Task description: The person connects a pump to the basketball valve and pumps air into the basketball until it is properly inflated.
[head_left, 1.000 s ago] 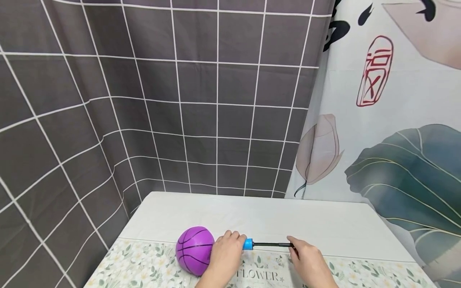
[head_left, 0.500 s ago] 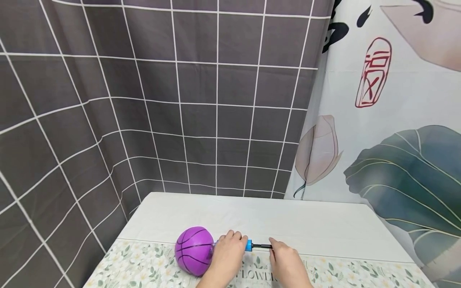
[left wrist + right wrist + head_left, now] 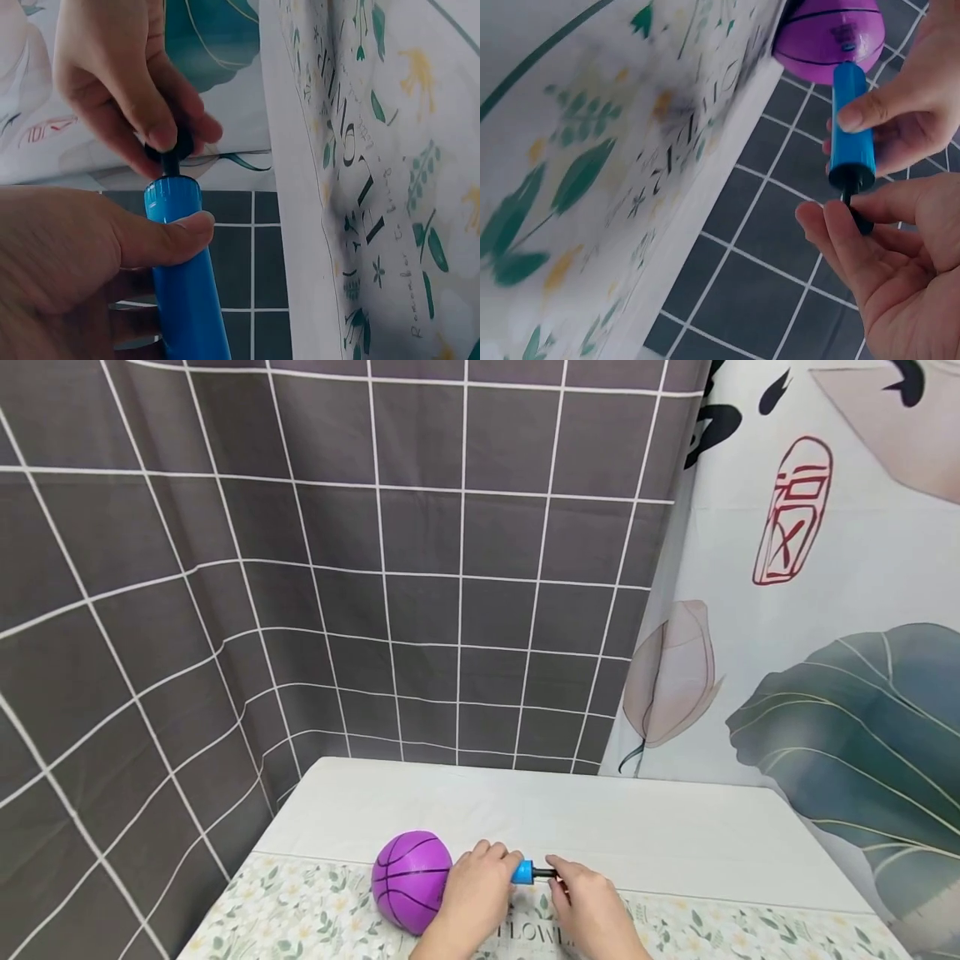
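A purple ball [image 3: 408,882] with black basketball lines sits on the table, left of both hands. My left hand [image 3: 474,893] grips the blue barrel of a hand pump [image 3: 184,292], its thumb laid across the barrel. In the right wrist view the pump's far end meets the ball [image 3: 829,37] at a small dark patch. My right hand [image 3: 596,906] holds the pump's black handle [image 3: 861,220] between thumb and fingers. Only a short length of black rod shows between the handle and the barrel.
A cloth with flowers and lettering [image 3: 315,902] covers the near part of the white table [image 3: 525,797]. Behind it hangs a dark grey curtain with white grid lines [image 3: 420,610]. At the right is a white curtain with printed leaves [image 3: 847,718].
My right hand has moved left with the handle, and the long black rod has slid mostly into the blue barrel. My left hand and the ball stay nearly in place.
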The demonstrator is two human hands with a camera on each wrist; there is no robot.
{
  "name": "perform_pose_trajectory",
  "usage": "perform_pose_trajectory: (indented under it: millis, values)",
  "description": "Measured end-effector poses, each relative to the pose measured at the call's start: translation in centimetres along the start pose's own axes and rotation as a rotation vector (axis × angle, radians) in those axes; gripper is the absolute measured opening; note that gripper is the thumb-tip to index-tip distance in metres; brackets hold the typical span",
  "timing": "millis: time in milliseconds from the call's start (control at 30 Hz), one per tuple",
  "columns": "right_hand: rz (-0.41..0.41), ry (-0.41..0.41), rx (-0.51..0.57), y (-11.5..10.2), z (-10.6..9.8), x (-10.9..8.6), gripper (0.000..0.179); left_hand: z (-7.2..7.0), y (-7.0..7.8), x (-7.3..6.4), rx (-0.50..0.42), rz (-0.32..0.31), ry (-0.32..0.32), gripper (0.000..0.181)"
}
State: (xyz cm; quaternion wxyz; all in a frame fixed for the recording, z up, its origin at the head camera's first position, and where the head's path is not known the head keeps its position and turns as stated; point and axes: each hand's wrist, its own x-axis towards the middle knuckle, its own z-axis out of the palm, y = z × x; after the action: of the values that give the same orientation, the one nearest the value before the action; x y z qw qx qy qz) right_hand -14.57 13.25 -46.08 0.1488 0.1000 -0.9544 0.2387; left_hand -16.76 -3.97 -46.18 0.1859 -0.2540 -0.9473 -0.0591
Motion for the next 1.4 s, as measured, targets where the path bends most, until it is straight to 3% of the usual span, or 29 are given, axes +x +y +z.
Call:
perform_pose_trajectory:
  millis: [133, 567, 967, 1167, 1400]
  values:
    - [0.036, 0.021, -0.018, 1.1, -0.7, -0.3, 0.027, 0.0, -0.1, -0.1, -0.016, -0.019, -0.029, 0.04]
    - [0.125, 0.048, -0.098, 4.8, -3.2, -1.3, 0.029, -0.2, -0.2, -0.2, 0.0, -0.037, -0.036, 0.04]
    - [0.12, 0.042, -0.14, 1.8, -1.4, -1.0, 0.03, -0.2, 0.3, 0.2, 0.046, 0.004, -0.031, 0.04]
    - [0.046, 0.021, -0.138, 0.3, -0.2, -0.5, 0.029, 0.2, 0.6, 0.3, 0.067, 0.018, -0.031, 0.037]
    - [-0.046, -0.027, -0.096, -0.6, 0.2, -0.1, 0.029, 0.2, 0.4, 0.2, 0.03, 0.02, -0.038, 0.037]
